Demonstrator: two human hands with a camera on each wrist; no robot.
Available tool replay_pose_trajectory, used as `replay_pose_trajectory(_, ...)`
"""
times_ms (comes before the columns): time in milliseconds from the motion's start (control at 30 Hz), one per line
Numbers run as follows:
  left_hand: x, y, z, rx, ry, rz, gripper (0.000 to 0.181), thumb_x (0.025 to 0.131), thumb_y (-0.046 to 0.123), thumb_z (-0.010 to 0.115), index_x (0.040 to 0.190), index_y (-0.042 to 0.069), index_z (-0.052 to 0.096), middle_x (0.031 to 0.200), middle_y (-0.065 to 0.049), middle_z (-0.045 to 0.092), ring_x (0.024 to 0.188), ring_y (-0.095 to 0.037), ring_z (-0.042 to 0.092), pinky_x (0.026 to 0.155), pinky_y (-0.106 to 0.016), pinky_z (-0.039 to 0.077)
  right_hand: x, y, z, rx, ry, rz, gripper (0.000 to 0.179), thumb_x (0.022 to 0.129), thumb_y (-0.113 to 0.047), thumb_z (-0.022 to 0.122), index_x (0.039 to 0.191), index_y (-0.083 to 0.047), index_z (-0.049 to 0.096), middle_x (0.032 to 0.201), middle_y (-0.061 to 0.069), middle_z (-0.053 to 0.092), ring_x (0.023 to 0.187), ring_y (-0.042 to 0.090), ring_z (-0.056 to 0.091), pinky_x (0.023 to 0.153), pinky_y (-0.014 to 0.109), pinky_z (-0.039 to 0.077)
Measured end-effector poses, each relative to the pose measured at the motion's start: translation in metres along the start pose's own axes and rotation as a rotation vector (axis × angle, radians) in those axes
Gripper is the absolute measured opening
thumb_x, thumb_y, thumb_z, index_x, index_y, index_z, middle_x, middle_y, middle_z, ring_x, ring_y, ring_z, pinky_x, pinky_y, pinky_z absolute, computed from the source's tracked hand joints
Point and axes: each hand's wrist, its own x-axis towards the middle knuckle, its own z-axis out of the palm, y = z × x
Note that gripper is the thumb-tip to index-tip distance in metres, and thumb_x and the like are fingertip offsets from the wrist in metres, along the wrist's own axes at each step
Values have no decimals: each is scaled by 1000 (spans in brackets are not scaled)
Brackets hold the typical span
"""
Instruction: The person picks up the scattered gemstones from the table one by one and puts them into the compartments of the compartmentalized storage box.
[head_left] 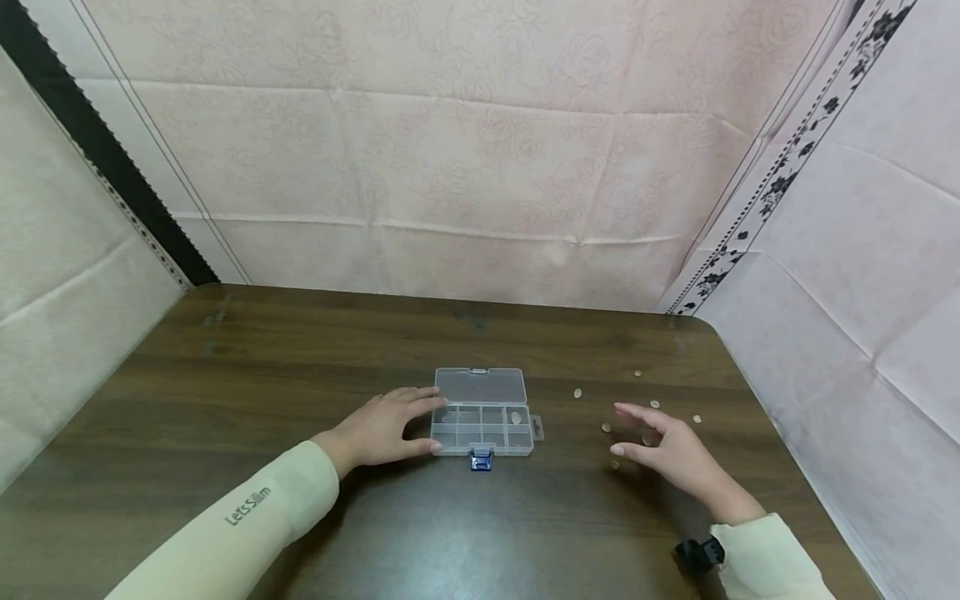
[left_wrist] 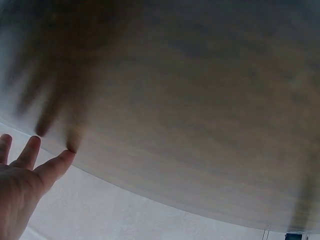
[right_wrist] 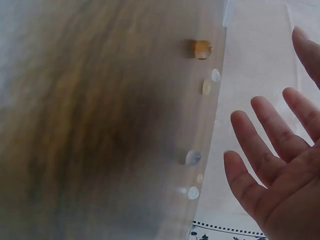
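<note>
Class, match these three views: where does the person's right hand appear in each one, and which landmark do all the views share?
Head: the right hand is at lower right, over the wooden table, thumb and fingers apart.
Left wrist: not in this picture; the hand at lower left is the left hand.
Right wrist: at the right side, fingers spread, against pale cloth.
Shared landmark: the table's edge against the pale cloth.

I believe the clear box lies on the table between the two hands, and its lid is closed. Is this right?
Not fully: the lid is open, swung back to the box's far side, as the head view shows. The clear box does lie on the table between the left hand and right hand.
</note>
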Motion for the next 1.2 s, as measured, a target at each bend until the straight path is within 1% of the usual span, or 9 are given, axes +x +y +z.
replay_pose_trajectory(200, 0, 0, 0, -4, 3, -2, 70, 86, 63, 58, 146, 28, 45, 153, -1, 37, 139, -34, 35, 105, -64, 30, -1, 4, 1, 22, -20, 25, 55, 83, -26, 77, 129, -2, 60, 121, 12, 66, 111, 31, 61, 91, 46, 47)
replay_pose_trajectory(400, 0, 0, -1, -7, 2, 0, 70, 86, 63, 58, 146, 27, 45, 153, -1, 37, 138, -35, 35, 105, -65, 30, -3, 8, 4, 5, -33, 27, 51, 82, -28, 78, 125, -5, 64, 115, 7, 70, 107, 26, 63, 89, 38, 48)
replay_pose_trajectory(500, 0, 0, 0, -5, 0, 0, 71, 87, 63, 58, 146, 27, 44, 153, 0, 37, 138, -34, 35, 105, -65, 30, -4, 10, 5, 2, -41, 27, 50, 81, -30, 78, 124, -7, 66, 115, 4, 70, 106, 24, 63, 88, 36, 49)
replay_pose_trajectory(633, 1, -1, 1, -5, -2, -3, 71, 86, 64, 57, 146, 28, 44, 154, 0, 36, 139, -34, 35, 105, -65, 29, -4, 11, 7, -9, -55, 20, 49, 81, -31, 78, 122, -8, 67, 115, 4, 70, 105, 24, 63, 87, 36, 49)
replay_pose_trajectory(900, 0, -1, 1, -6, -1, 3, 71, 87, 64, 57, 146, 28, 44, 154, 0, 36, 139, -34, 34, 105, -65, 29, -3, 11, 7, -47, -92, 8, 45, 82, -28, 77, 122, -10, 67, 115, 4, 70, 107, 23, 63, 90, 41, 48)
replay_pose_trajectory(1100, 0, 0, 0, -6, -7, -4, 71, 86, 64, 57, 146, 28, 44, 154, 0, 36, 140, -33, 33, 105, -65, 28, -4, 6, 7, -43, -131, -18, 43, 82, -28, 77, 119, -7, 68, 116, 8, 69, 108, 26, 63, 90, 39, 50)
replay_pose_trajectory(1200, 0, 0, 0, -3, -10, -8, 70, 86, 64, 57, 146, 29, 44, 154, 1, 36, 140, -33, 33, 106, -64, 28, -4, 4, 7, -65, -135, -15, 40, 82, -28, 78, 116, -8, 70, 115, 7, 69, 106, 26, 64, 89, 38, 51)
